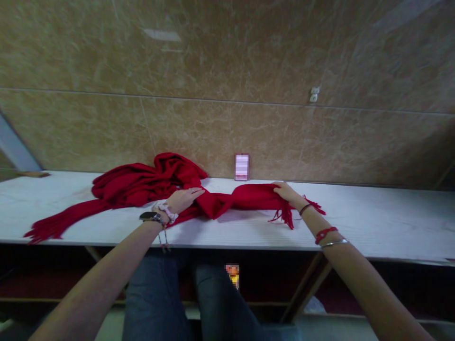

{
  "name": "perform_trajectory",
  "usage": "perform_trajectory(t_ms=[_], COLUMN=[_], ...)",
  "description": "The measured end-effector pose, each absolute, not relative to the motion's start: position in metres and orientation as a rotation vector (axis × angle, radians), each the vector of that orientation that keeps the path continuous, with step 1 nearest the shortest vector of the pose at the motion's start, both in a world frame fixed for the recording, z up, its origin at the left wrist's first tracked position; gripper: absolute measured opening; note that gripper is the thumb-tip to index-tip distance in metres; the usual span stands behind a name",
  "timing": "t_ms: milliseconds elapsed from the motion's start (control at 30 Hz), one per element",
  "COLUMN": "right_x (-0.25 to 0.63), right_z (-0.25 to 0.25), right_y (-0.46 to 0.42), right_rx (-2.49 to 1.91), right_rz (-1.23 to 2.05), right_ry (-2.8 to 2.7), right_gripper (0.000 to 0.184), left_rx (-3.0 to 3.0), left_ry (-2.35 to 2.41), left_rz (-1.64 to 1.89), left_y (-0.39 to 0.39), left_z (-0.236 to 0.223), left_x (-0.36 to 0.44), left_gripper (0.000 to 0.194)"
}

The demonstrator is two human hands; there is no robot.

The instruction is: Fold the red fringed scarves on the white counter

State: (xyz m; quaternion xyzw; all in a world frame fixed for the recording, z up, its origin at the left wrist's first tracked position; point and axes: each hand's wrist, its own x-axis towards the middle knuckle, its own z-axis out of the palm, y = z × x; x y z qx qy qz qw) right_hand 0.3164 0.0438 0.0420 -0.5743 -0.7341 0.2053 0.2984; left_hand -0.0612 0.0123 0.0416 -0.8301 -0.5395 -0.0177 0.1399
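A long red scarf point(249, 196) with fringed ends lies along the white bench top. Its left part is a loose, crumpled heap point(138, 182), and a twist shows near its middle. My left hand point(183, 199) rests on the scarf beside the heap, fingers stretched out to the right; its thumb is hidden. Near the right fringe, my right hand point(284, 192) is closed on the scarf's upper edge. The strip between my hands runs roughly straight, with tassels hanging below my right hand. The other fringed end point(46, 227) spreads toward the front edge at the left.
A phone-like upright object point(242, 167), its face blurred, leans on the brown marbled wall point(227, 128) behind the bench top point(373, 218). A small white fixture point(314, 94) is on the wall. Below are open shelves with dividers point(309, 284); my legs point(156, 289) are in front.
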Motion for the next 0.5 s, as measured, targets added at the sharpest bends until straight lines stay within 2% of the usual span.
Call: perform_trajectory(t_ms=[200,367,500], right_x=[0.4,0.414,0.414], right_z=[0.048,0.027,0.007], right_y=[0.058,0.07,0.076], right_rx=[-1.529,-1.707,-1.749], right_rz=[0.648,0.51,0.539], right_ry=[-1.906,-1.904,-1.781], right_gripper=[0.028,0.015,0.014], left_rx=[-2.105,-2.076,-2.038], left_ry=[-1.575,-1.534,-1.689], left_rz=[-0.178,0.024,0.188], left_y=[0.014,0.009,-0.001], left_z=[0.057,0.041,0.033], left_x=[-0.073,-0.045,-0.014], left_gripper=[0.05,0.047,0.044])
